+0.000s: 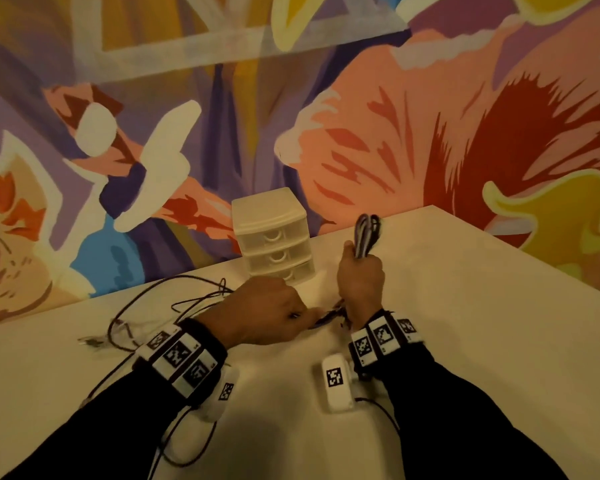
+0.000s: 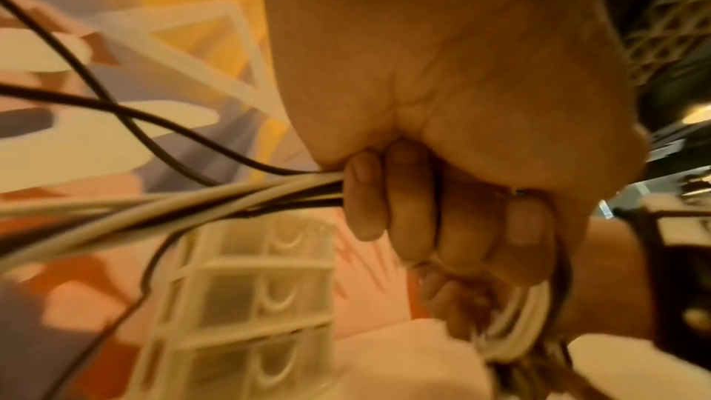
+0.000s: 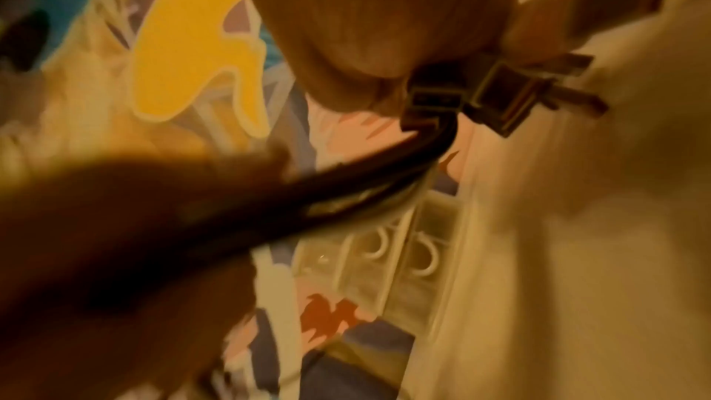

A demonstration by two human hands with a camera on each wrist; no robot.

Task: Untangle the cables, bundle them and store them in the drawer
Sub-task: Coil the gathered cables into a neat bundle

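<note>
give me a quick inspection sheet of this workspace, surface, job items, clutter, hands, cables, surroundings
surface: pale table, set against the wall.
job's things: white three-drawer unit at the back edge, all drawers shut; cable bundle of white and dark cables looped upright in the right hand.
clutter: nothing seen besides the cables.
grippers: left hand low over the table, fingers curled round several cable strands; right hand grips the bundle around its middle.
cables: loose dark cables sprawl on the table to the left, crossing each other; strands run between the two hands.
surroundings: colourful painted mural wall behind the table.
</note>
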